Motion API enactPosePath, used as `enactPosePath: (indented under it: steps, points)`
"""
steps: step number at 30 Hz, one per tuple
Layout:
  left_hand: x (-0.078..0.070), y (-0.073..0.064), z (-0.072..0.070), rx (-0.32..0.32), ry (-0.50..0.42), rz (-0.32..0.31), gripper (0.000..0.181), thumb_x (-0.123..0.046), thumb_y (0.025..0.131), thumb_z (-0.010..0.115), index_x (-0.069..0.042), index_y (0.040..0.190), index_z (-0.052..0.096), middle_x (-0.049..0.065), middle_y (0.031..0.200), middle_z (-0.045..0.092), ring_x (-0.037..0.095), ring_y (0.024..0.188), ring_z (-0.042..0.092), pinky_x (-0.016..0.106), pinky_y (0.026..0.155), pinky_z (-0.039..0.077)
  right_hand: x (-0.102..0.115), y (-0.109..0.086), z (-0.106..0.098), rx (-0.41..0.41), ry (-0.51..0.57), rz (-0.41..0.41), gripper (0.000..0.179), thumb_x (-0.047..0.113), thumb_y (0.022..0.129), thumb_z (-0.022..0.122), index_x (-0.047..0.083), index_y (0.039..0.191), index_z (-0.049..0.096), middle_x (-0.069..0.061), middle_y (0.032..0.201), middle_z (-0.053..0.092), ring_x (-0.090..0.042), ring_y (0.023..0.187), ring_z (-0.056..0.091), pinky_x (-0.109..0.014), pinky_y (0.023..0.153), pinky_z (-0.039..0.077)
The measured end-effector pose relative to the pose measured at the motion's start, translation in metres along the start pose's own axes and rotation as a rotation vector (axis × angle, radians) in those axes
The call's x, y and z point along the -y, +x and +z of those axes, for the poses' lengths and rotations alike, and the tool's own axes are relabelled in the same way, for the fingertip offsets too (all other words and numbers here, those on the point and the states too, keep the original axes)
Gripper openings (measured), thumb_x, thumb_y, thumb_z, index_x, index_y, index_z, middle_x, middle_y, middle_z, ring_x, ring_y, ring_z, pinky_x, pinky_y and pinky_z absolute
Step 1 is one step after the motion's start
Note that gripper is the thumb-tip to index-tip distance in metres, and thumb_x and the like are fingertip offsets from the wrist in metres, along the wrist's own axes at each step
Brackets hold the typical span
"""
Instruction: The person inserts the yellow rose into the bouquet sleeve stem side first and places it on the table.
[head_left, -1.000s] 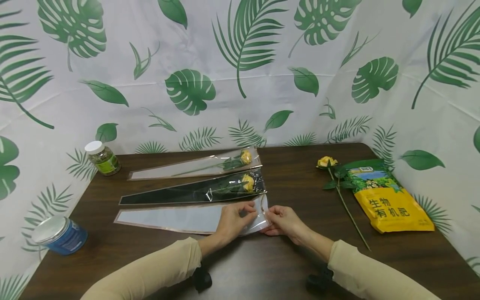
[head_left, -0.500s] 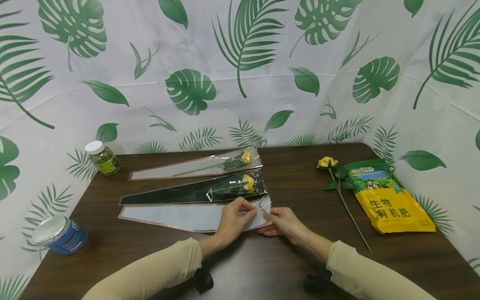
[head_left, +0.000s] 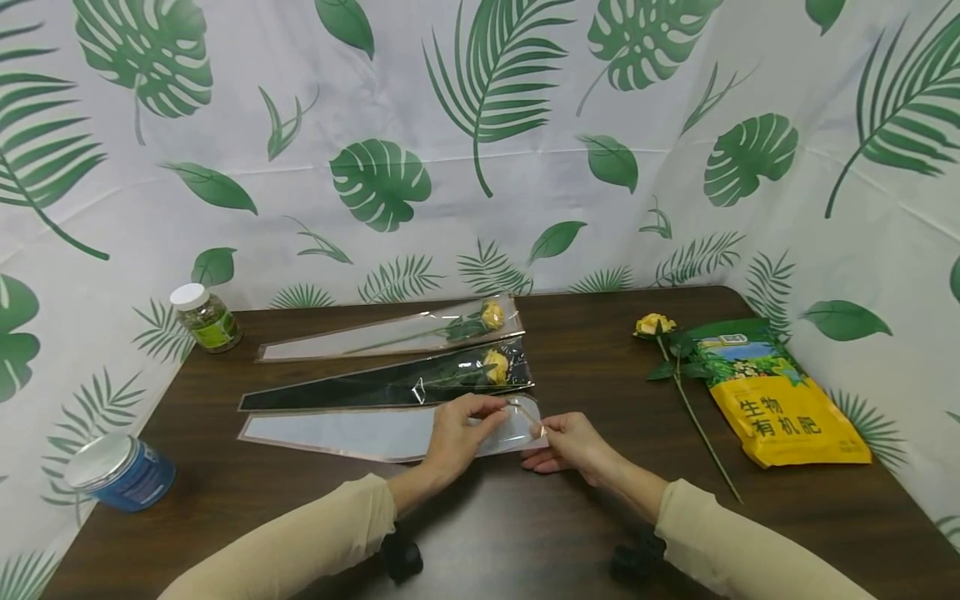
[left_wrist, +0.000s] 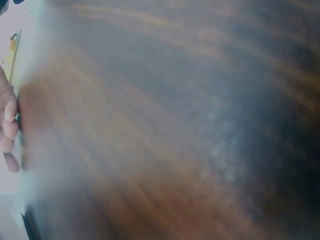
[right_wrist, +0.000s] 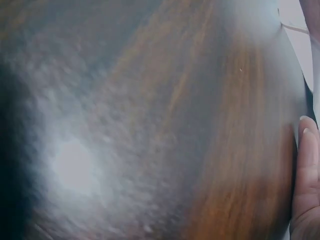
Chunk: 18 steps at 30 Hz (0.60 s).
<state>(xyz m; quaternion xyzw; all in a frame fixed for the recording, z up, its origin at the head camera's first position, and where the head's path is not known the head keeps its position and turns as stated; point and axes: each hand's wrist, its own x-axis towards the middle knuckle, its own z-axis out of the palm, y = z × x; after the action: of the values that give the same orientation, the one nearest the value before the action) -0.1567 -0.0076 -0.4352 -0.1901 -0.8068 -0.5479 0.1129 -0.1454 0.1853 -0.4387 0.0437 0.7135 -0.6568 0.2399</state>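
Observation:
A white single-flower sleeve [head_left: 337,433] with a pinkish border lies nearest the person, narrow end to the left. My left hand [head_left: 456,435] pinches the upper edge of its wide mouth between thumb and fingers. At the right end of that mouth, my right hand [head_left: 576,448] pinches the clear film. The film bulges up a little between the two hands. Behind it lie a black sleeve [head_left: 322,392] holding a yellow rose [head_left: 497,367] and a clear whitish sleeve [head_left: 330,345] with another. Both wrist views show mostly blurred tabletop, with fingers [right_wrist: 308,165] at the right wrist view's edge.
A loose yellow rose [head_left: 655,325] with a long stem lies to the right, its leaves overlapping a yellow and green fertilizer bag [head_left: 780,408]. On the left stand a white-lidded jar [head_left: 208,318] and a blue can [head_left: 123,471]. A leaf-patterned cloth [head_left: 300,192] hangs behind the table.
The left hand has shifted slightly left and up to the sleeve's upper edge. The white sleeve has slid a little right, and its mouth now bulges between the hands.

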Motion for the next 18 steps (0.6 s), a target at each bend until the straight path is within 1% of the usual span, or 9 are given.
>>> enactPosePath:
  steps: [2, 5, 9, 11, 14, 18]
  points:
    - [0.0003, 0.0009, -0.0014, -0.017, 0.001, 0.018, 0.012, -0.013, 0.079, 0.074, -0.010, 0.091, 0.076, 0.001, 0.080, 0.072, 0.012, 0.073, 0.066, 0.024, 0.067, 0.051, 0.0009, 0.0011, -0.0017, 0.005, -0.015, 0.000, 0.028, 0.006, 0.096, 0.047, -0.016, 0.111, 0.055, -0.019, 0.082, 0.071, -0.020, 0.070, 0.071, -0.031, 0.062, 0.057]
    - [0.0004, 0.0014, -0.0026, -0.031, 0.000, 0.025, 0.013, -0.012, 0.078, 0.075, -0.010, 0.090, 0.076, 0.000, 0.078, 0.070, 0.011, 0.072, 0.065, 0.026, 0.065, 0.051, 0.0024, 0.0028, -0.0034, 0.013, -0.022, -0.010, 0.025, 0.006, 0.096, 0.048, -0.014, 0.108, 0.057, -0.017, 0.081, 0.071, -0.019, 0.068, 0.070, -0.031, 0.062, 0.057]
    - [0.0017, 0.0012, -0.0027, -0.033, 0.006, 0.037, 0.018, -0.011, 0.075, 0.077, -0.010, 0.093, 0.076, 0.000, 0.078, 0.070, 0.011, 0.072, 0.065, 0.029, 0.064, 0.052, 0.0044, 0.0054, -0.0035, 0.016, -0.021, -0.048, 0.026, 0.014, 0.097, 0.051, -0.009, 0.103, 0.059, -0.017, 0.083, 0.072, -0.019, 0.070, 0.071, -0.031, 0.063, 0.057]
    - [0.0025, 0.0012, -0.0023, -0.031, 0.003, 0.045, 0.020, -0.011, 0.075, 0.077, -0.010, 0.095, 0.076, 0.001, 0.078, 0.070, 0.011, 0.072, 0.065, 0.029, 0.064, 0.052, 0.0054, 0.0064, -0.0032, 0.012, -0.021, -0.064, 0.029, 0.019, 0.097, 0.053, -0.009, 0.102, 0.059, -0.017, 0.084, 0.072, -0.019, 0.071, 0.071, -0.031, 0.063, 0.057]
    - [0.0035, 0.0014, -0.0015, -0.026, -0.002, 0.052, 0.021, -0.010, 0.074, 0.078, -0.010, 0.095, 0.076, 0.000, 0.078, 0.070, 0.011, 0.073, 0.065, 0.029, 0.064, 0.052, 0.0065, 0.0065, -0.0026, -0.004, -0.028, -0.063, 0.030, 0.021, 0.096, 0.054, -0.008, 0.100, 0.060, -0.015, 0.082, 0.072, -0.019, 0.070, 0.071, -0.030, 0.063, 0.057]
    - [0.0042, 0.0015, -0.0007, -0.019, -0.005, 0.054, 0.020, -0.010, 0.074, 0.078, -0.010, 0.095, 0.076, -0.001, 0.076, 0.070, 0.010, 0.073, 0.062, 0.025, 0.064, 0.052, 0.0058, 0.0057, -0.0026, -0.016, -0.034, -0.052, 0.028, 0.019, 0.097, 0.053, -0.008, 0.098, 0.061, -0.012, 0.080, 0.072, -0.019, 0.070, 0.071, -0.031, 0.062, 0.057]
